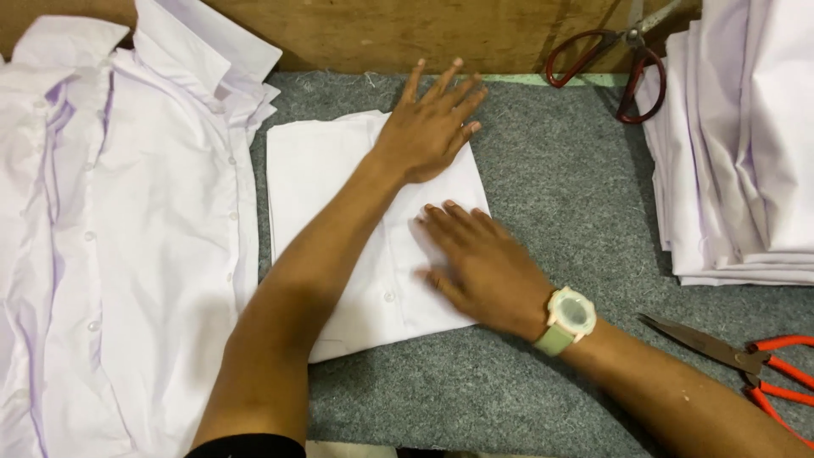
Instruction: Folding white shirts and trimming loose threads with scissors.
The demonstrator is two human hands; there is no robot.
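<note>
Grey felt table (551, 187), spread as working surface. Unfolded white shirts (119, 254) heaped at left; stack of folded shirts (738, 144) at right, kept apart. Folded white shirt (339, 254) at centre, lying flat on felt. Left hand (432, 127) open, fingers splayed, pressed on far edge to pin fabric. Right hand (479, 263) open, palm down, flat on near half, holding fold. Red-handled scissors (623, 59) far right; orange-handled shears (746, 365) near right, within reach.
</note>
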